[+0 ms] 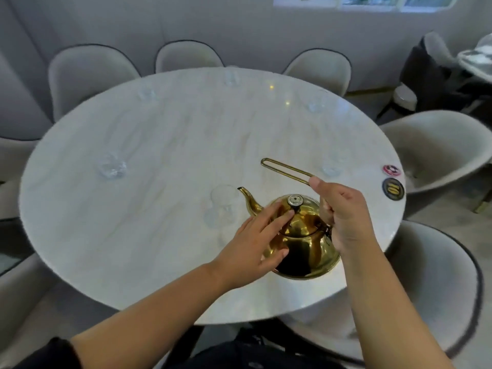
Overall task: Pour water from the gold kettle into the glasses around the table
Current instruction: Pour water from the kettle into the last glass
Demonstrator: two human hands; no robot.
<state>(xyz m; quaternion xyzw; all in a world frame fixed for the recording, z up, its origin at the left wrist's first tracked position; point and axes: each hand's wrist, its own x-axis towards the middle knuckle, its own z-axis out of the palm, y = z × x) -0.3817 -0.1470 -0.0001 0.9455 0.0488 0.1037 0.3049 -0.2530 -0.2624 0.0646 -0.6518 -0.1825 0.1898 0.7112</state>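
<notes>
The gold kettle (306,243) stands on the round white marble table (159,209) near its front edge, spout pointing left toward a clear glass (222,209). My right hand (343,217) is shut on the kettle's long wire handle (285,169), which sticks up and back. My left hand (255,241) lies flat on the kettle's lid, fingers by the knob (295,201). More clear glasses stand around the table: left (111,167), far left (146,93), far middle (231,77), far right (315,103) and right (331,167).
Grey upholstered chairs ring the table, such as one at the right (439,153) and one at the near right (431,283). Two round coasters (393,189) lie at the table's right edge. A dark bag (431,78) sits on a chair at the back right.
</notes>
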